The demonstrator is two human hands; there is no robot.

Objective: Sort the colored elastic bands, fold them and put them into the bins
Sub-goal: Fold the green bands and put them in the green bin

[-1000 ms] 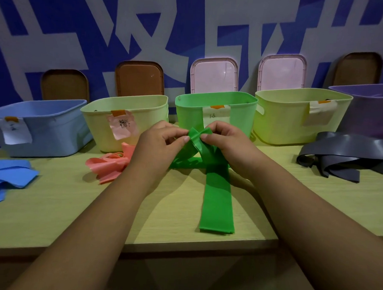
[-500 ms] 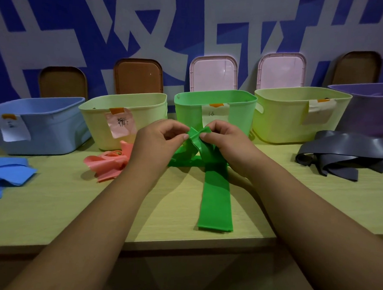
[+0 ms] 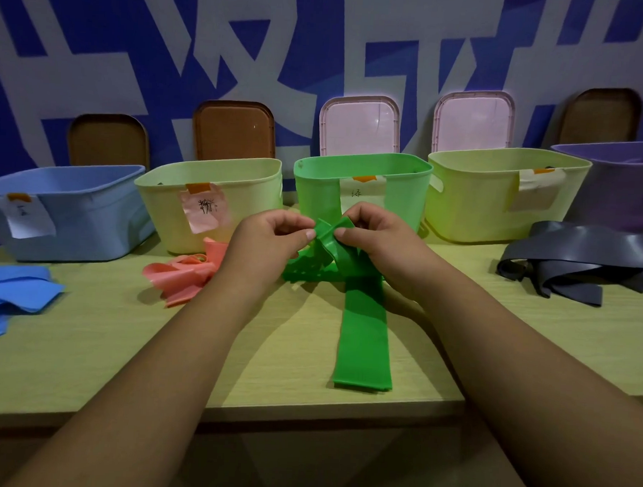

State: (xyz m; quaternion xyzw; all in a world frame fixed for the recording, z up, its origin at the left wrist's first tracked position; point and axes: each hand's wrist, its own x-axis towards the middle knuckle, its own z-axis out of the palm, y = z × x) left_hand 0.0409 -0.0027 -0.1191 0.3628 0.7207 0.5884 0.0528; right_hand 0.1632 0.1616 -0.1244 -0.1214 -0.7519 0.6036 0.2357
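We took the pinch point between the two hands as the dial centre. Far out at 9 o'clock, the blue bands (image 3: 8, 294) lay on the table (image 3: 84, 342) in front of the blue bin (image 3: 83, 212). Nearer, between 8 and 9 o'clock, the pink bands (image 3: 184, 273) lay in a loose heap just before the pale yellow bin (image 3: 241, 187).

The left hand (image 3: 272, 233) was extended along a line from 7 o'clock. Its fingers were curled, and thumb and forefinger pinched the left edge of the raised end of the green band (image 3: 363, 338). The band's long axis ran from 12 to 6 o'clock. The raised end sat between the fingertips, and the flat tail lay on the table toward 6 o'clock, stopping just short of the near edge. More green material lay bunched beneath the hands (same band or a second one, we could not tell).

The right hand (image 3: 380, 235) was extended from 5 o'clock with its fingers likewise curled, and its thumb and forefinger pinched the right edge of the same end. Both hands were equally near the band, with the thumbs close but apart.

The green bin (image 3: 408, 195) stood at 12 o'clock, just behind the hands. We judged that the fold depended on carrying the pinched end down the 12-to-6 axis onto the tail. At 3 o'clock the grey bands (image 3: 580, 257) lay before the purple bin (image 3: 621, 184).
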